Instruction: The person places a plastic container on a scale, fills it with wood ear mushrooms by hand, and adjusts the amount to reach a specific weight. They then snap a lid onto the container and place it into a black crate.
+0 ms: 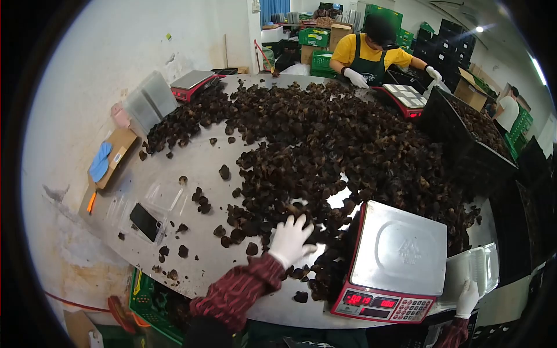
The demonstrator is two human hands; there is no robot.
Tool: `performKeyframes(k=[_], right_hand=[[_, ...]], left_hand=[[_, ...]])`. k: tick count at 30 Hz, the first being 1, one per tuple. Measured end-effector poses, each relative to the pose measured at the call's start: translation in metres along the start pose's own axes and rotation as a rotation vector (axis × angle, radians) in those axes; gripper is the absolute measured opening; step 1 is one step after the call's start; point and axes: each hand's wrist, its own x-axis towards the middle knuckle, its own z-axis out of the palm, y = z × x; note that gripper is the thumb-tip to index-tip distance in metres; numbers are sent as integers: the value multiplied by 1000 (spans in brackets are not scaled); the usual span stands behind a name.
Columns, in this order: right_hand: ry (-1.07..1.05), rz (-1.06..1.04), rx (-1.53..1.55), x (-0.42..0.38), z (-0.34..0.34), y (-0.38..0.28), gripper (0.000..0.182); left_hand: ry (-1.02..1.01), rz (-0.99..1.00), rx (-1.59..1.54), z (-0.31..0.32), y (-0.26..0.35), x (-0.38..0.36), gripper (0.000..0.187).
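Note:
My left hand (291,240), in a white glove, lies with fingers spread at the near edge of a big pile of dark brown mushroom-like pieces (325,139) on the metal table (214,267). At the lower right, my right hand (467,298), also gloved in white, has its fingers on the near side of a clear plastic container (484,268). Between my hands stands a red scale (400,249) with a bare silver plate and lit red digits.
A phone (144,222) rests on clear plastic lids at the left. Clear boxes (152,104) and another scale (194,80) stand behind. Across the table, a co-worker (371,55) with white gloves is beside a third scale (404,95). A black crate (464,145) borders the right side.

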Motion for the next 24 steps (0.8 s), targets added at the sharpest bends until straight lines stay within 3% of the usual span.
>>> performKeyframes(k=[4, 6, 7, 8, 9, 11, 12, 13, 14, 17, 20, 24], right_hand=[[-18, 19, 11, 0, -3, 1, 32], [-21, 18, 30, 0, -1, 4, 32], [-20, 20, 48, 0, -1, 5, 32], [-25, 23, 45, -1, 0, 7, 32], [-38, 18, 57, -1, 0, 9, 33], [-52, 14, 65, 0, 0, 8, 33], [-44, 1, 72, 0, -2, 6, 33], [-36, -13, 79, 0, -4, 5, 32], [-38, -10, 72, -1, -4, 7, 32], [-57, -36, 116, -1, -7, 8, 32], [-115, -61, 107, 2, -13, 10, 27], [-61, -67, 223, 3, -14, 9, 21]], left_hand=[[-146, 147, -38, -26, 7, -55, 47], [-186, 197, -242, -38, -6, -61, 43], [-167, 181, -304, -51, -14, -56, 39], [-57, 83, -345, -66, -18, -50, 35], [95, 128, -328, -66, -37, -35, 32], [335, 21, -368, -52, -83, -3, 35], [356, -123, -256, -43, -104, 7, 46], [256, -335, -39, -34, -114, 12, 55], [80, -457, -107, -34, -117, 15, 57], [127, -202, -240, 9, -127, -1, 50], [269, -104, -306, 4, -93, -35, 24], [262, -79, -230, -13, -65, -87, 19]])
